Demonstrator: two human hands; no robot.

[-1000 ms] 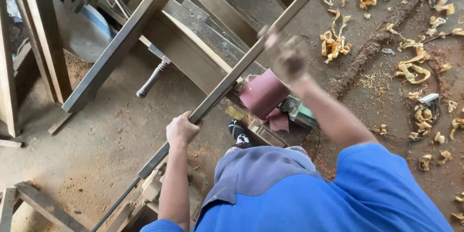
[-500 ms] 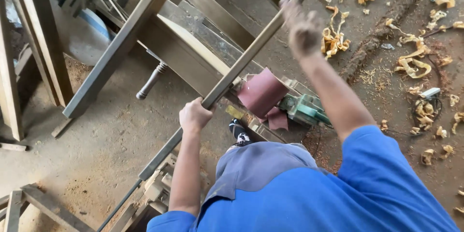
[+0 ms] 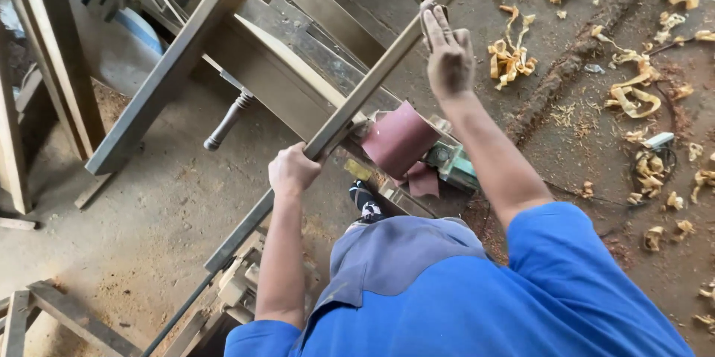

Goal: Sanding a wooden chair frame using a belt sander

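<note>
Wooden slat (image 3: 350, 107), long and narrow, is running diagonally through the middle of the view, from about 7 o'clock low down to about 1 o'clock at its upper end, passing above the dusty concrete floor (image 3: 149, 208). Left hand (image 3: 293, 169) is gripping it near its middle, fingers wrapped fully around the wood in a closed fist. Right hand (image 3: 449, 55) is pressing on the slat close to its upper end, fingers lying nearly straight and together along the top face, with what looks like a dark scrap of sandpaper (image 3: 430, 13) showing beneath the fingertips; whether the thumb is hooking under the wood I cannot tell. Just below the slat, at about 5 o'clock from the left hand, a belt sander (image 3: 408, 150) with a reddish-brown abrasive belt and green body is lying near a dark shoe (image 3: 365, 199). At 10 o'clock, a heavy wooden frame (image 3: 179, 67) is leaning over a turned spindle (image 3: 228, 120). Curled wood shavings (image 3: 514, 55) are lying scattered at 2 o'clock, well apart from the left hand.
</note>
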